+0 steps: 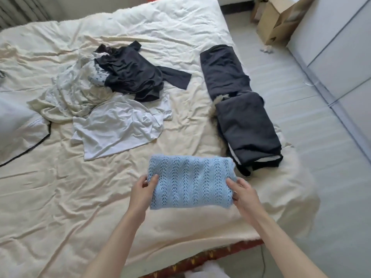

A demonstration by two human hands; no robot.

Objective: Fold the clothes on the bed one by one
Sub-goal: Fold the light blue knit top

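A folded light-blue knit sweater (190, 181) lies near the front edge of the bed (60, 197), on its rumpled cream cover. The left hand (143, 190) grips the sweater's left edge, thumb on top and fingers (154, 180) curled round the fold. The right hand (244, 194) holds the right edge the same way, its fingers pinching the knit near the lower corner. Just beyond the sweater's right corner, along the bed's right side, lies a folded dark garment (249, 129) with a white lining showing at its near end, and another dark folded piece (222, 69) lies behind it. Further back toward the middle, an unfolded white shirt (118, 129) lies spread beside a crumpled black top (130, 77) and a pale patterned garment (76, 91), all heaped together. Cardboard boxes (279, 19) stand on the floor at the far right.
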